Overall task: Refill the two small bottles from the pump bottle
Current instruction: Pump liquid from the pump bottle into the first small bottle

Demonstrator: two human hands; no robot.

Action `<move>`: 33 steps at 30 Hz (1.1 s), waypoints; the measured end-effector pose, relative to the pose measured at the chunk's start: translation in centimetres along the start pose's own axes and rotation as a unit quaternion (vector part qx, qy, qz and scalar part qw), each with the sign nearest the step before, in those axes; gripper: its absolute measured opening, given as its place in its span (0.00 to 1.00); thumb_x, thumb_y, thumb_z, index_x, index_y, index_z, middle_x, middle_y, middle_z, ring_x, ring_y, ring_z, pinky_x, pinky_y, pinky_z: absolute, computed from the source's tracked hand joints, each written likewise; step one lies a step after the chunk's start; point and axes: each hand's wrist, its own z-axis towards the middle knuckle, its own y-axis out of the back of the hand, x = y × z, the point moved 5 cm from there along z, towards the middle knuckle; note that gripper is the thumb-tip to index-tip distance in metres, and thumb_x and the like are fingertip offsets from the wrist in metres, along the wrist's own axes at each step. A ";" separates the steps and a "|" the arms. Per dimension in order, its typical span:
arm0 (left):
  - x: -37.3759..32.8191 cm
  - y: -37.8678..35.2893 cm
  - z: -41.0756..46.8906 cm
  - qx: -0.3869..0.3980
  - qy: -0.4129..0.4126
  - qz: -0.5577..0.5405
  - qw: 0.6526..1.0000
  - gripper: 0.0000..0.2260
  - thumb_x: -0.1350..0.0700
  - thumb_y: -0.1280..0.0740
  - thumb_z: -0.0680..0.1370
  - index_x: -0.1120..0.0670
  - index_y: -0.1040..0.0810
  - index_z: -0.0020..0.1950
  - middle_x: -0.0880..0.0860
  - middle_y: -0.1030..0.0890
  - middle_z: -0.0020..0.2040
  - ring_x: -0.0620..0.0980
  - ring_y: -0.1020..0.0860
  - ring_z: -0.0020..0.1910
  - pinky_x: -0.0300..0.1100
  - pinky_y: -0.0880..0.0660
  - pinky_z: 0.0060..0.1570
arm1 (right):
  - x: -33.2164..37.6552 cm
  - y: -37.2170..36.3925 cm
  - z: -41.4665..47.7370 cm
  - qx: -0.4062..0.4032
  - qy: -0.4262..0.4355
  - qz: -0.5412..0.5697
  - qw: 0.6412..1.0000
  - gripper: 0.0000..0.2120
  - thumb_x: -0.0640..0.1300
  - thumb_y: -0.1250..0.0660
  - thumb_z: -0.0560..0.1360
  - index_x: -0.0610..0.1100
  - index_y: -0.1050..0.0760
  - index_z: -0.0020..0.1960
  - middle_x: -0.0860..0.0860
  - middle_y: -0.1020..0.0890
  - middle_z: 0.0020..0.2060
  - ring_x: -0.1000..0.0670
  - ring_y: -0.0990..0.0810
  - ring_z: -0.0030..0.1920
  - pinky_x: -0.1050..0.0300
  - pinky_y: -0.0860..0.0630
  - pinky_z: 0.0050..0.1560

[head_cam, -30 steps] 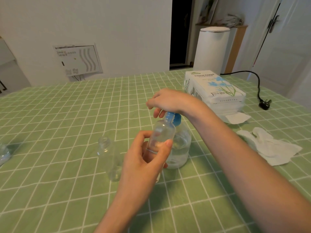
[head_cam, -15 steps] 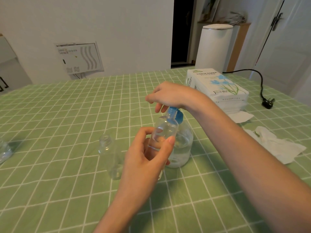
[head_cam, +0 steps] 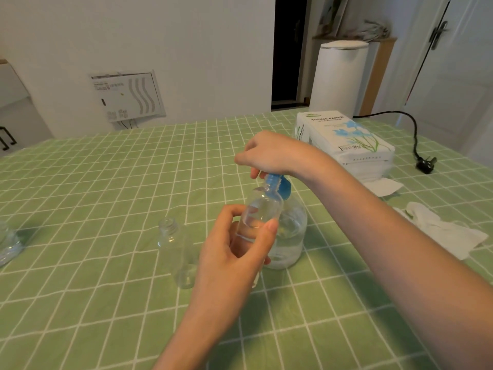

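Our left hand (head_cam: 234, 252) grips one small bottle (head_cam: 262, 212) around its lower half, thumb on the near side and fingers wrapped behind. It holds the bottle lifted off the desk (head_cam: 80, 303), tilted a touch. Look at the neck: it sits right up against the blue pump head (head_cam: 278, 184).

Our right hand (head_cam: 269, 156) is on top of that pump head, fingers curled down over it. The pump bottle (head_cam: 292, 236) stands on the green checked cloth directly behind the held bottle, with clear liquid inside. We cannot tell whether anything is coming out of the spout.

The second small bottle (head_cam: 173, 244) stands upright and uncapped on the desk, just left of our left hand. We cannot tell whether the two touch.

Off to the right, a tissue pack (head_cam: 346, 140) lies behind our right forearm, and loose white tissues (head_cam: 448, 231) sit nearer us. A black plug (head_cam: 425, 164) rests by the far right edge. At the left edge a clear glass object (head_cam: 6, 244) is cut off by the frame. A white bin (head_cam: 338, 76) stands beyond the desk.
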 end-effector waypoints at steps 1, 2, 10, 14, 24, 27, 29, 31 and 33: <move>0.0 0.0 0.0 -0.001 -0.002 0.000 1.000 0.11 0.39 0.31 0.68 0.44 0.24 0.44 0.51 0.17 0.37 0.41 0.23 0.29 0.32 0.27 0.30 | 0.1 0.3 0.1 -0.011 0.005 -0.002 1.000 0.17 0.50 0.39 0.76 0.39 0.24 0.58 0.43 0.17 0.51 0.47 0.22 0.45 0.57 0.29 0.39; 0.0 0.0 0.1 -0.003 -0.002 0.000 1.000 0.11 0.40 0.31 0.68 0.44 0.24 0.44 0.51 0.17 0.37 0.41 0.23 0.29 0.33 0.27 0.30 | 0.2 0.5 0.1 -0.018 0.007 0.000 1.000 0.17 0.49 0.39 0.76 0.39 0.23 0.57 0.43 0.17 0.51 0.48 0.23 0.42 0.56 0.27 0.41; 0.1 0.0 0.1 -0.001 -0.007 -0.002 1.000 0.08 0.44 0.32 0.68 0.43 0.24 0.44 0.51 0.18 0.36 0.43 0.23 0.30 0.31 0.28 0.30 | 0.2 0.0 -0.1 0.004 -0.002 0.032 0.999 0.17 0.46 0.39 0.76 0.37 0.24 0.59 0.41 0.17 0.52 0.45 0.19 0.49 0.47 0.25 0.58; 0.2 0.0 0.1 -0.002 -0.011 0.006 1.000 0.10 0.42 0.32 0.68 0.46 0.24 0.45 0.54 0.18 0.36 0.44 0.23 0.30 0.35 0.25 0.30 | -0.2 -0.6 -0.1 0.014 -0.012 0.031 0.999 0.17 0.47 0.39 0.76 0.38 0.24 0.58 0.41 0.17 0.52 0.43 0.19 0.54 0.50 0.24 0.56; -0.1 0.0 0.0 -0.004 -0.023 0.007 1.000 0.12 0.40 0.32 0.67 0.45 0.24 0.46 0.50 0.18 0.36 0.51 0.19 0.37 0.38 0.22 0.33 | 0.1 0.3 0.0 -0.014 0.001 0.019 1.000 0.18 0.48 0.39 0.76 0.37 0.23 0.59 0.41 0.18 0.53 0.48 0.24 0.42 0.54 0.25 0.45; -0.2 0.0 0.0 -0.004 -0.022 -0.005 1.000 0.11 0.41 0.32 0.68 0.44 0.24 0.45 0.49 0.18 0.36 0.52 0.19 0.37 0.34 0.24 0.32 | 0.0 0.0 0.0 -0.004 -0.009 0.035 0.999 0.18 0.47 0.40 0.76 0.36 0.24 0.59 0.40 0.17 0.52 0.46 0.21 0.44 0.47 0.24 0.56; -0.2 -0.1 0.0 -0.004 -0.022 -0.011 1.000 0.11 0.41 0.31 0.68 0.45 0.23 0.45 0.50 0.18 0.37 0.53 0.20 0.39 0.33 0.25 0.32 | 0.0 -0.1 0.1 0.005 -0.013 0.042 0.999 0.17 0.46 0.39 0.76 0.35 0.24 0.58 0.39 0.17 0.53 0.46 0.22 0.44 0.46 0.25 0.58; -0.2 -0.2 0.0 -0.001 -0.018 -0.016 1.000 0.11 0.42 0.32 0.67 0.45 0.23 0.45 0.51 0.18 0.37 0.52 0.20 0.38 0.32 0.25 0.32 | -0.2 -0.2 0.1 0.012 -0.017 0.047 0.999 0.17 0.45 0.39 0.76 0.35 0.23 0.58 0.39 0.18 0.53 0.47 0.24 0.43 0.47 0.24 0.56; -0.1 -0.1 0.0 -0.001 -0.016 -0.010 1.000 0.11 0.41 0.32 0.67 0.45 0.23 0.45 0.52 0.18 0.37 0.48 0.21 0.33 0.32 0.25 0.31 | -0.3 -0.4 0.1 0.019 -0.022 0.044 0.999 0.17 0.45 0.39 0.76 0.36 0.24 0.58 0.39 0.18 0.53 0.47 0.24 0.43 0.51 0.24 0.51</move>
